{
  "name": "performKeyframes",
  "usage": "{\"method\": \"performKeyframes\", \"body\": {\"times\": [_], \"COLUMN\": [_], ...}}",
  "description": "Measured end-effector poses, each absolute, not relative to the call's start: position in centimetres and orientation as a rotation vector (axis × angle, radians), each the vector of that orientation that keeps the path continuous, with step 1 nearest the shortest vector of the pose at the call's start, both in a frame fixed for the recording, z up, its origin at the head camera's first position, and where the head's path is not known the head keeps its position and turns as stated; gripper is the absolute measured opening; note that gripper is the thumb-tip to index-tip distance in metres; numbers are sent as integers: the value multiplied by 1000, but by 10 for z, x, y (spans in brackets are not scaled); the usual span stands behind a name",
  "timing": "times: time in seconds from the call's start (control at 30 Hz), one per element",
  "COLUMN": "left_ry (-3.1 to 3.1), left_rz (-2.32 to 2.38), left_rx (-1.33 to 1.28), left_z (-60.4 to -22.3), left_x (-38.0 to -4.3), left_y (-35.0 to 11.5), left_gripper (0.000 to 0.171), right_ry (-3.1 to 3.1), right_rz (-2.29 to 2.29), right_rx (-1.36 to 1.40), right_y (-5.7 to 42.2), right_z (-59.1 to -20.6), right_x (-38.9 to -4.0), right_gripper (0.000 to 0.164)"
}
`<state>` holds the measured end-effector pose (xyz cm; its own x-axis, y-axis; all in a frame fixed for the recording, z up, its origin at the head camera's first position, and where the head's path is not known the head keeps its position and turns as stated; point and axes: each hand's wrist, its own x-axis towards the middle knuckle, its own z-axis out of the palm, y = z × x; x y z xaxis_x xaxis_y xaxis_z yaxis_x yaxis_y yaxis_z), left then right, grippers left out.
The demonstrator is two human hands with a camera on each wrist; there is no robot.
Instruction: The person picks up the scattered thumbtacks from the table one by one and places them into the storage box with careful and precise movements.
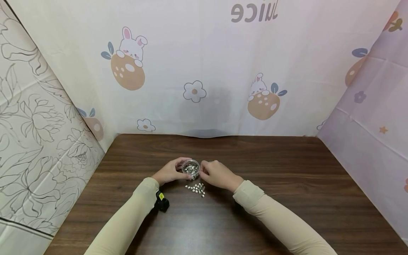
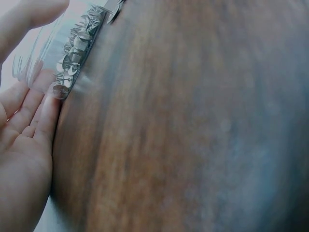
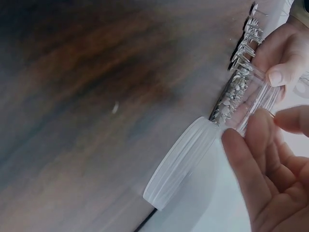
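A clear round jar (image 3: pixel 259 100) with silver thumbtacks (image 1: pixel 191 168) inside stands upright on the table. My left hand (image 1: pixel 172 171) holds it from the left, thumb on the near side and fingers round the far side. At the jar's right rim is my right hand (image 1: pixel 220 174), thumb and fingertips brought together. In the right wrist view a thin glint, apparently a thumbtack, shows between those tips; most of it is hidden. Several loose thumbtacks (image 1: pixel 197 189) lie just in front of the jar.
A whitish screw lid (image 3: pixel 181 162) lies on the table close to the jar in the right wrist view. The brown wooden table (image 1: pixel 287 159) meets a printed curtain (image 1: pixel 216 106) at the back. A black device (image 1: pixel 162 202) is at the left wrist.
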<state>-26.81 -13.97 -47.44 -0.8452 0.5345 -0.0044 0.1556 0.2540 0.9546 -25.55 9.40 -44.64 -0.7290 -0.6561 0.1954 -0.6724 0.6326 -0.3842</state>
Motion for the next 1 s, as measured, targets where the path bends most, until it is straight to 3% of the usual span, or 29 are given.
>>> {"method": "performKeyframes", "body": {"times": [0.3, 0.6, 1.0], "left_ry": [2221, 2226, 2260], "left_rz": [1598, 1612, 1629], "left_rx": [622, 590, 579], "left_z": [-475, -502, -503], "left_x": [-268, -283, -283], "left_y": [-140, -142, -141], "left_gripper": [69, 71, 66], "right_ry": [-2693, -2699, -2748], "right_rz": [716, 719, 729], "right_rx": [1103, 1082, 1062], "right_y": [88, 83, 79], "right_z": [-445, -444, -442], "right_x": [-261, -264, -266], "right_gripper": [4, 7, 10]}}
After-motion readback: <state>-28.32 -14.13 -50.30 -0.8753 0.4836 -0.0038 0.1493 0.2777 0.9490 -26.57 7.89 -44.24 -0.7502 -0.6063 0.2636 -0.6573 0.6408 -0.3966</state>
